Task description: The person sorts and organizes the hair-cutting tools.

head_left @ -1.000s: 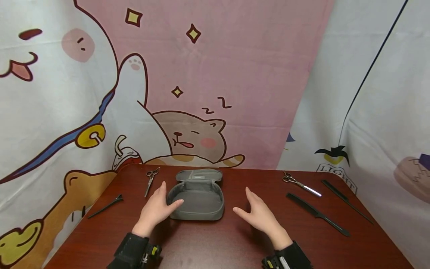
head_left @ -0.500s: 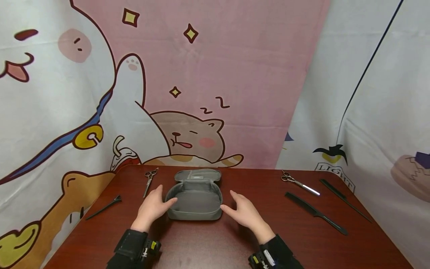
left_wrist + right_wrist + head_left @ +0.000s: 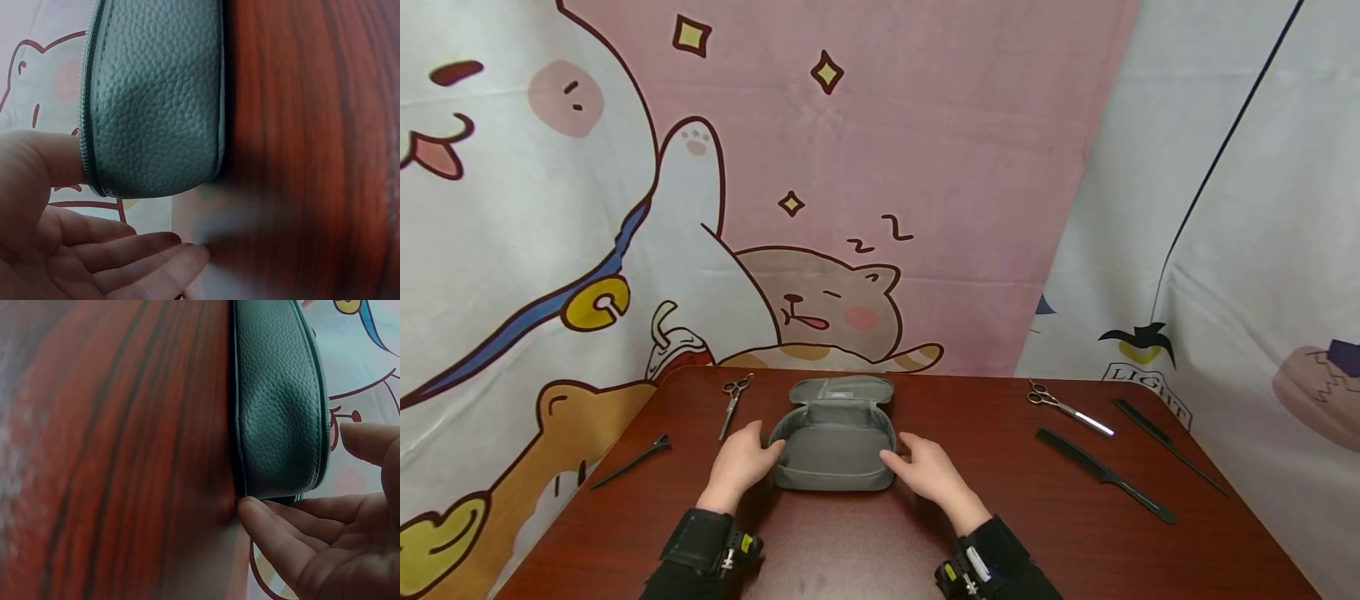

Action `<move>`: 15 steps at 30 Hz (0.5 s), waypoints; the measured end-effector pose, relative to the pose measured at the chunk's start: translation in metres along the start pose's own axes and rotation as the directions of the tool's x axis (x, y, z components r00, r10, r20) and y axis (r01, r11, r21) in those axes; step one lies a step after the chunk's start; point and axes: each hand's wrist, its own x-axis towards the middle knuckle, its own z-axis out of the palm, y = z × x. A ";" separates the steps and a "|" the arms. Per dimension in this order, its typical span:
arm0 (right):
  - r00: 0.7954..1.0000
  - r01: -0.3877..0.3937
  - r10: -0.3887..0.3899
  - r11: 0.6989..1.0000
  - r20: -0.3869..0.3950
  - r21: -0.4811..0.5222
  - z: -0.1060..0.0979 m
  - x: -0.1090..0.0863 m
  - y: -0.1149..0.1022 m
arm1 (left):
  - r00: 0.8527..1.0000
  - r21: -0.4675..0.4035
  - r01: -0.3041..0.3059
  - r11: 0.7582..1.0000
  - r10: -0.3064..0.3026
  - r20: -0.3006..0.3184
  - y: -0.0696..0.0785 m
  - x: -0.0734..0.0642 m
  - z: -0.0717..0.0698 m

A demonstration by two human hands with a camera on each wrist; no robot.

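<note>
A grey pebbled-leather zip case point(image 3: 833, 481) stands on the table with its lid tipped back and its inside showing bare. On its left side is my left hand point(image 3: 739, 468), thumb at the rim. The left wrist view shows that thumb passing over the zip edge of the case point(image 3: 156, 100), while the other fingers point(image 3: 134, 262) stretch out just off the end wall. My right hand point(image 3: 934, 477) is at the opposite side. In the right wrist view its fingertips point(image 3: 253, 509) are at the foot of the case wall point(image 3: 278, 406), and the thumb stands apart beside the zip.
Left of the case lie silver scissors point(image 3: 727, 419) and a dark hair clip point(image 3: 640, 456). On the right are another pair of scissors point(image 3: 1086, 418), a black handled comb point(image 3: 1075, 454) and a thin tail comb point(image 3: 1144, 425). A printed cloth point(image 3: 985, 208) hangs behind the table.
My right hand has moved left until it reaches the case's right side. My left hand has drawn in slightly at the left side. The case stays where it was.
</note>
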 end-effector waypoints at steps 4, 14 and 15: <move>1.000 -0.004 0.004 1.000 0.002 -0.003 0.001 0.002 -0.001 | 0.999 -0.007 -0.029 1.000 0.029 -0.029 0.001 0.001 0.001; 1.000 0.001 -0.001 1.000 -0.013 0.014 0.001 0.002 0.001 | 0.998 -0.096 -0.039 0.995 0.035 -0.050 0.005 -0.001 0.005; 1.000 0.003 -0.002 1.000 -0.018 0.012 0.001 0.001 0.001 | 0.998 -0.103 -0.040 0.994 0.035 -0.055 0.006 -0.002 0.005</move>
